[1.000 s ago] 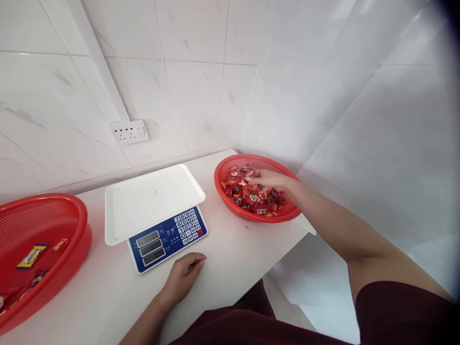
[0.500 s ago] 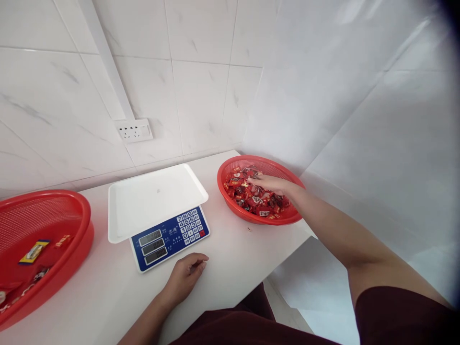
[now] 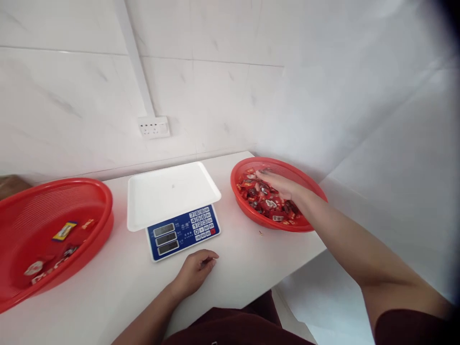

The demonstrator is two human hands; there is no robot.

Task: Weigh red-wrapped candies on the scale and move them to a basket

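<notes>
My right hand (image 3: 278,184) reaches into a red basket (image 3: 309,181) at the table's right corner and lies on a heap of red-wrapped candies (image 3: 268,203), fingers stretched over them. Whether it holds any candy I cannot see. My left hand (image 3: 196,272) rests on the white table (image 3: 118,282) just in front of a digital scale, fingers loosely curled with nothing visible in them. The scale has a blue keypad panel (image 3: 183,231) and a bare white weighing tray (image 3: 172,194).
A second, larger red basket (image 3: 97,191) stands at the left with a few wrapped candies (image 3: 64,231) in it. A wall socket (image 3: 154,127) sits above the scale. One small crumb (image 3: 260,233) lies on the table by the right basket. The table edge drops off at right.
The view has swung left, so everything sits further right in frame. My right hand has shifted slightly among the candies. My left hand has stayed put.
</notes>
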